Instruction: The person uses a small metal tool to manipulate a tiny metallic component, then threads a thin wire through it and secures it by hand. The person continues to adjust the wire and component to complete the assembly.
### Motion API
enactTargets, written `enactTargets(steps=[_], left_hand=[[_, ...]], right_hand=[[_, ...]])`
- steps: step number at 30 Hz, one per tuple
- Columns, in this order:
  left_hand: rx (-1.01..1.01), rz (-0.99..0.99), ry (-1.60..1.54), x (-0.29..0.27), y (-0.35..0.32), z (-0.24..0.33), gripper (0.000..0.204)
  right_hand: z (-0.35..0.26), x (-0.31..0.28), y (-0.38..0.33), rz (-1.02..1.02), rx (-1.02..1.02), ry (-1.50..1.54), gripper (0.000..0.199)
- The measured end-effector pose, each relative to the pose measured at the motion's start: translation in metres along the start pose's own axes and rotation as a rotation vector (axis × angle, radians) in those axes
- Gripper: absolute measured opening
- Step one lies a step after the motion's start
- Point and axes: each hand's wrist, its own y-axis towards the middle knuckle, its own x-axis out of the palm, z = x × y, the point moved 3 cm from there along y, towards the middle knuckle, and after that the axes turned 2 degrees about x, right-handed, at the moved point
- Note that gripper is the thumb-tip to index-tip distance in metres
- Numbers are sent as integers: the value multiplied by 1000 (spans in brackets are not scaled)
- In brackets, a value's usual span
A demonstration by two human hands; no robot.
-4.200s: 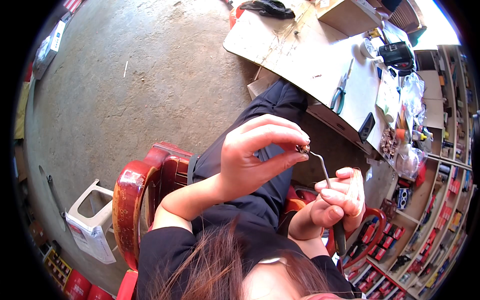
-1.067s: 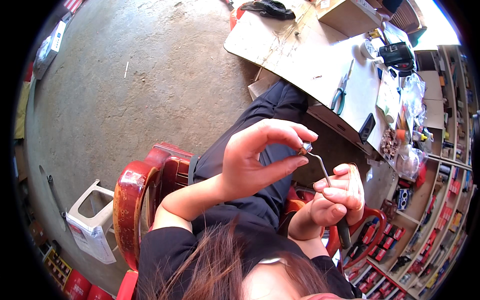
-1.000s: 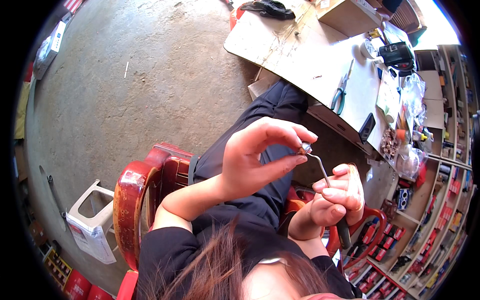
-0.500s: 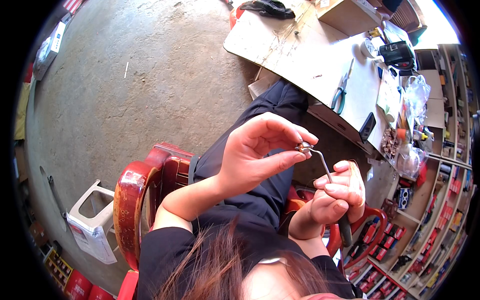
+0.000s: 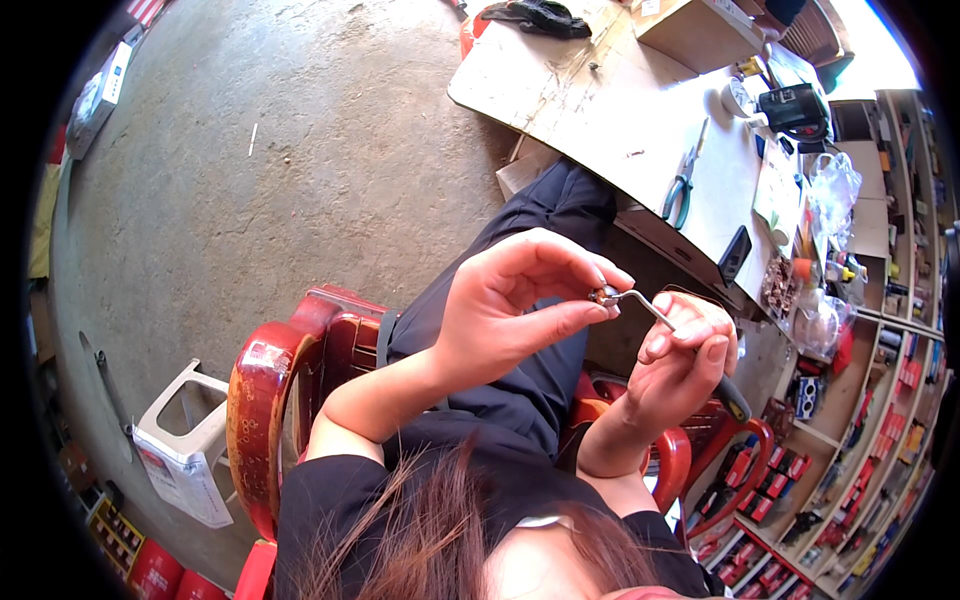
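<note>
My left hand [image 5: 500, 305] is raised over my lap and pinches a small shiny metal piece [image 5: 603, 296] between thumb and fingertips. The piece looks rounded with a coppery spot, and its exact kind is too small to make out. In my right hand [image 5: 685, 350] is a bent-tip pick [image 5: 640, 300] with a thin metal shaft and a dark handle. Its hooked end reaches the metal piece. The handle sticks out beyond my palm to the lower right. A thin coppery strand curves above my right fingers.
A pale workbench [image 5: 590, 120] stands ahead, with pliers [image 5: 680, 190], a dark phone-like object [image 5: 735, 254] and a cardboard box [image 5: 695, 35] on it. Red wooden chair arms [image 5: 262, 400] flank me. A plastic stool [image 5: 185, 425] is at left; stocked shelves [image 5: 870, 430] line the right.
My right hand has turned and shifted slightly, so the pick's shaft lies flatter and its handle has swung up and right. My left hand has hardly moved.
</note>
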Motion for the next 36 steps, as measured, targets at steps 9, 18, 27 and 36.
enactTargets(steps=[9,18,27,36], left_hand=[[-16,-7,28,0,0,2,21],[42,-9,107,0,0,0,24],[36,-2,157,1,0,3,25],[33,-3,131,2,1,4,23]], right_hand=[[18,-6,-3,-16,321,408,33],[29,-3,-7,-57,477,768,31],[25,-8,-4,-8,387,804,33],[17,-13,-6,10,234,439,29]])
